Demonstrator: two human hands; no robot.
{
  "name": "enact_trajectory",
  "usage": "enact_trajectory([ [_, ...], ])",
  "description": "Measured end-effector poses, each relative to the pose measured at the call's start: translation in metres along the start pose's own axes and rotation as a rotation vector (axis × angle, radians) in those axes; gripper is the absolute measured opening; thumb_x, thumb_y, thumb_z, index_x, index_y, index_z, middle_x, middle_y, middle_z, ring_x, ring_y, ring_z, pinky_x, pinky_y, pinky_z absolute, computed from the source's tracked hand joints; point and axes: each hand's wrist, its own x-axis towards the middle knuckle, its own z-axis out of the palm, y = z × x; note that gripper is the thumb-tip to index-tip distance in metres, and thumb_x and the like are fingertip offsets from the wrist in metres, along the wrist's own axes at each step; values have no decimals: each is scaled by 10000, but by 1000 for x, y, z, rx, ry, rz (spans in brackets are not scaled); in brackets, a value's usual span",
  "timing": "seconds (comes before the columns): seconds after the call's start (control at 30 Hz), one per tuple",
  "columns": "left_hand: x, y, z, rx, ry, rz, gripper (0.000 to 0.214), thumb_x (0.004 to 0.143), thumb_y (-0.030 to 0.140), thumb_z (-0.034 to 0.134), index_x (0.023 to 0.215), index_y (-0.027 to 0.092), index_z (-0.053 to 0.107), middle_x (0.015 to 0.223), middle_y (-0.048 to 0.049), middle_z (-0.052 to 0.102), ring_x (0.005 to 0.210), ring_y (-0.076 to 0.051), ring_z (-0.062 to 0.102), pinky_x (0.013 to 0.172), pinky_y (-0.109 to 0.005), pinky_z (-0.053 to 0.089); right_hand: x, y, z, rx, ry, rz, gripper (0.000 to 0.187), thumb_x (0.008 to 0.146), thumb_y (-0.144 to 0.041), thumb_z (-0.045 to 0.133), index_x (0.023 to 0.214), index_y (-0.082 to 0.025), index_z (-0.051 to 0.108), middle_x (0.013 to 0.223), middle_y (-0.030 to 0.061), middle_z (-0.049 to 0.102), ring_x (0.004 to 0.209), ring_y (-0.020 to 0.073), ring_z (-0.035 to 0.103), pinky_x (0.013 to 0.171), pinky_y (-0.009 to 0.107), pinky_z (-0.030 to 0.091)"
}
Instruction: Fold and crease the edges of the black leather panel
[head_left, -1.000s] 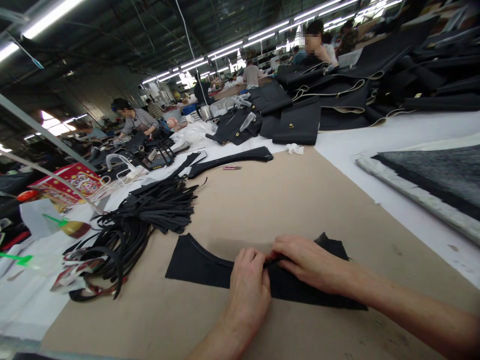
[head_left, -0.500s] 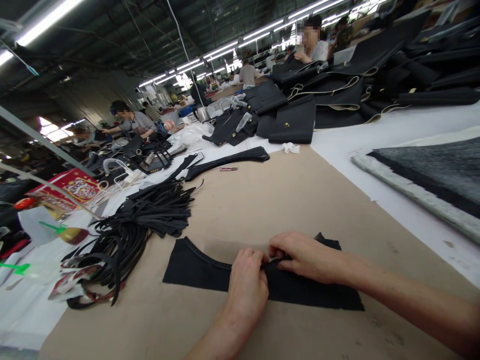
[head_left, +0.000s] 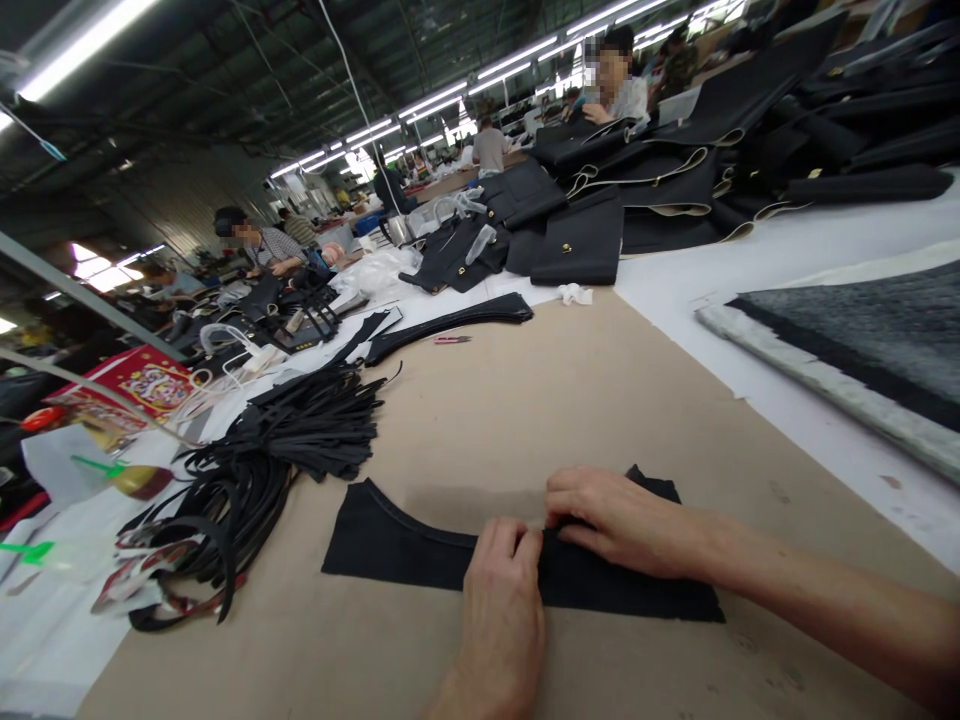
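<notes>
A flat black leather piece (head_left: 390,545) with a curved far edge lies on the brown card sheet (head_left: 525,400) in front of me. My left hand (head_left: 504,610) rests on its middle, fingers curled and pressed on the far edge. My right hand (head_left: 611,520) sits beside it to the right, fingers bent and pinching the same edge. The two hands almost touch at the fingertips.
A heap of black straps (head_left: 270,460) lies to the left. A long black strip (head_left: 450,325) and stacked black bag panels (head_left: 585,240) lie further back. A grey felt mat (head_left: 862,340) is at the right. Other people work at tables behind.
Both hands have stayed on the leather's far edge, shifting slightly. The view has tipped a little, so the piece sits lower left in frame.
</notes>
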Motion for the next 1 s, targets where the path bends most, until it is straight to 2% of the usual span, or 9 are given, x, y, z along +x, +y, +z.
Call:
enact_trajectory([
  [0.13, -20, -7, 19, 69, 143, 142, 513, 790, -51, 365, 1242, 83, 566, 1134, -136, 607, 1058, -237, 540, 933, -365, 474, -5, 3, -3, -2, -3, -38, 104, 877, -79, 583, 879, -182, 598, 925, 24, 588, 916, 190, 552, 801, 298, 413],
  [0.23, -24, -9, 20, 62, 192, 171, 529, 792, -39, 367, 1265, 106, 553, 1158, -128, 603, 1100, -230, 534, 970, -360, 456, -8, 5, -6, -15, -8, -42, 102, 877, -80, 587, 880, -182, 598, 926, 24, 588, 916, 192, 545, 806, 304, 409],
  [0.33, -18, -6, 16, 58, 187, 158, 485, 823, -16, 366, 1233, 135, 578, 1059, -109, 626, 1009, -223, 561, 928, -375, 473, -12, 8, -8, -17, 0, -63, 109, 883, -82, 581, 894, -188, 601, 938, 21, 590, 928, 190, 537, 822, 311, 401],
  [0.47, -12, -2, 15, 84, 126, 124, 545, 819, -12, 378, 1297, 181, 552, 996, -98, 614, 939, -223, 556, 862, -376, 486, -17, 11, -8, -30, 24, -104, 111, 902, -94, 558, 909, -193, 609, 944, 21, 590, 928, 185, 527, 835, 317, 387],
  [0.6, -13, 0, 21, 129, 143, 121, 568, 790, -18, 421, 1287, 210, 573, 1008, -97, 592, 968, -235, 536, 898, -399, 468, -20, 15, -4, -58, 73, -161, 126, 918, -97, 532, 914, -199, 605, 951, 18, 586, 917, 176, 514, 831, 314, 369],
  [0.73, -14, 0, 24, 211, 170, 184, 631, 726, -47, 437, 1293, 197, 570, 1033, -108, 593, 995, -248, 537, 910, -412, 470, -22, 19, 0, -86, 82, -191, 136, 951, -121, 482, 912, -195, 588, 947, 21, 579, 909, 177, 502, 822, 319, 361],
  [0.83, -14, 0, 24, 247, 222, 216, 612, 726, -58, 419, 1265, 178, 588, 1133, -132, 586, 1076, -269, 525, 919, -426, 473, -23, 21, 1, -106, 88, -190, 147, 971, -144, 450, 909, -194, 573, 949, 25, 568, 903, 181, 494, 815, 324, 361],
  [0.9, -13, 0, 23, 202, 217, 219, 592, 739, -60, 400, 1258, 159, 585, 1189, -136, 579, 1118, -267, 513, 938, -423, 470, -24, 21, 0, -106, 85, -185, 127, 968, -149, 463, 918, -197, 569, 955, 26, 566, 910, 184, 495, 824, 327, 362],
  [1.0, -12, 3, 19, 60, 145, 176, 543, 799, -31, 372, 1275, 158, 555, 1168, -120, 599, 1077, -231, 539, 930, -392, 478, -25, 21, -2, -101, 69, -147, 74, 956, -166, 502, 957, -198, 570, 962, 31, 570, 926, 198, 500, 829, 340, 367],
])
